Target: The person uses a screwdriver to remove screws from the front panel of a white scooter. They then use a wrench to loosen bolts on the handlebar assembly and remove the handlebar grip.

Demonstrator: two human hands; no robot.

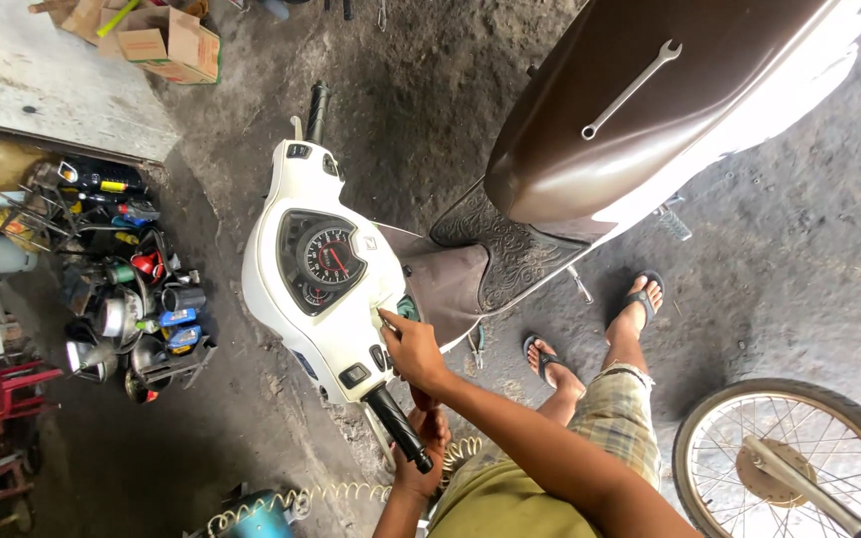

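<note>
The right hand (413,351) pinches a small tool against the white handlebar cover (291,299) of the scooter beside the speedometer (329,255), while the left hand (429,438) curls under the black grip (399,428), its hold hidden.

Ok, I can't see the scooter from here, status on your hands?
Right hand on handlebar cover, pinching a small tool. Left hand under the black grip, grasp unclear. Wrench lies on seat.
</note>
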